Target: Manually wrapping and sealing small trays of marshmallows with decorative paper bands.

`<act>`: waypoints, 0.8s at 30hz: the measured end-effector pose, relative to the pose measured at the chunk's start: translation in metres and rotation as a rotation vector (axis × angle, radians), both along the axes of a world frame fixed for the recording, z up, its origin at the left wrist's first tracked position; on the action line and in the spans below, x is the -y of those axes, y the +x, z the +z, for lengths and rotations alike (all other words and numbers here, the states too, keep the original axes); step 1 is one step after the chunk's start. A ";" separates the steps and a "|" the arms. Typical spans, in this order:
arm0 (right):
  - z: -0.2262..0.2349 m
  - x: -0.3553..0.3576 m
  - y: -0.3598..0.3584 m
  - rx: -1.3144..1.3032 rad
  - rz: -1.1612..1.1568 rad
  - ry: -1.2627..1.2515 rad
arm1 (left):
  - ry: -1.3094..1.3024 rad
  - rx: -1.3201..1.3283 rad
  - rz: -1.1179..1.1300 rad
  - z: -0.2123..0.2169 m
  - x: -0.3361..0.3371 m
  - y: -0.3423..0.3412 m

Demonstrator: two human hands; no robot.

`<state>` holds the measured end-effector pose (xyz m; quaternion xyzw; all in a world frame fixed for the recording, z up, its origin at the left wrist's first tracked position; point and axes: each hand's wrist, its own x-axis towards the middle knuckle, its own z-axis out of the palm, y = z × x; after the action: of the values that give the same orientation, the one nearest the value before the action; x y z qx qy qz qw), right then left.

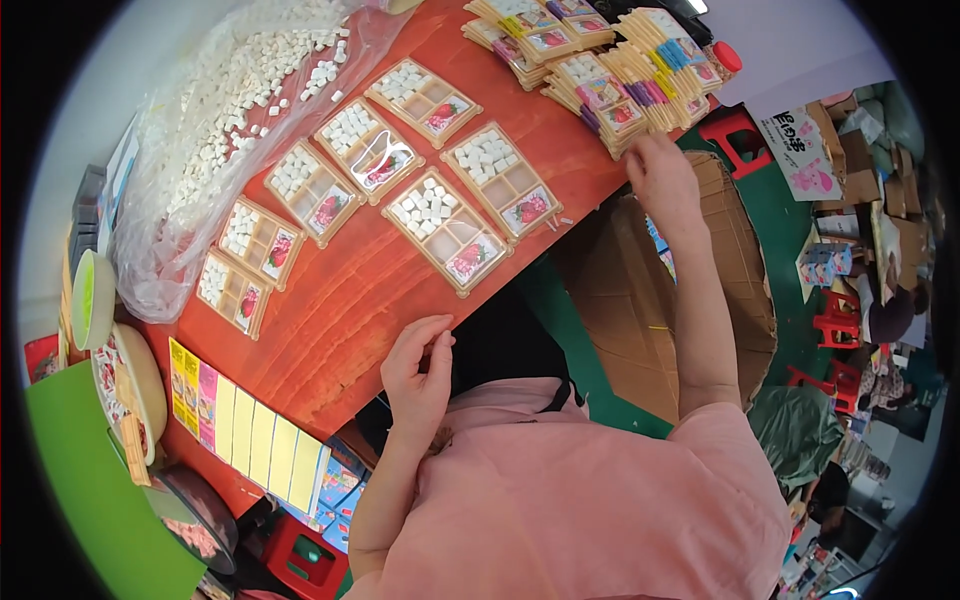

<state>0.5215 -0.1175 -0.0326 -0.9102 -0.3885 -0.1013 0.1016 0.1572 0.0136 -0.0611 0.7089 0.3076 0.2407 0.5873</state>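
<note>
My right hand (664, 182) reaches to the far right, its bent fingers closed at the near corner of a pile of shallow compartment trays (612, 112). My left hand (416, 372) hovers by the table's front edge, fingers loosely curved and apart from the thumb, with nothing visible in it. Just beyond it lies a tray (447, 232) with white cubes in one part and a strawberry-printed card in another. Several similar trays lie around it, among them one at the right (500, 180) and one at the back (424, 100). Each shows white cubes, a strawberry card and bare compartments.
A clear plastic bag (160, 262) spills many white cubes (250, 70) across the back left. Yellow and pink card sheets (250, 420) lie at the left, near a bowl (148, 390). A cardboard box (640, 300) stands below the table's right edge, near a red stool (738, 140).
</note>
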 end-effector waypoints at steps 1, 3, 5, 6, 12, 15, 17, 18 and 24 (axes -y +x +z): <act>-0.003 0.003 -0.001 0.017 0.096 -0.083 | 0.000 0.002 -0.003 0.000 0.000 0.000; -0.007 0.001 -0.001 0.034 0.073 -0.095 | -0.027 -0.005 -0.003 0.001 0.000 0.000; -0.008 0.001 -0.002 0.049 0.054 -0.106 | -0.036 0.001 -0.003 -0.001 0.000 0.000; -0.008 0.002 -0.003 0.055 0.042 -0.094 | -0.045 0.006 0.001 -0.001 0.000 0.000; -0.010 0.000 -0.003 0.037 0.004 -0.063 | 0.033 0.037 0.006 -0.010 0.002 0.002; -0.013 -0.004 0.003 0.053 -0.032 -0.065 | 0.057 0.090 0.037 -0.011 0.001 0.004; -0.016 -0.005 0.003 -0.014 -0.060 -0.023 | 0.057 0.105 0.041 -0.012 0.002 0.004; -0.017 -0.004 0.002 -0.015 -0.052 -0.016 | 0.061 0.102 0.038 -0.010 0.002 0.003; -0.001 -0.016 -0.017 -0.041 -0.062 -0.010 | 0.088 0.084 0.044 -0.012 0.003 -0.004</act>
<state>0.5041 -0.1016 -0.0333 -0.9242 -0.3584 -0.0838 0.1021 0.1529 0.0106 -0.0728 0.7165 0.2873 0.2963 0.5623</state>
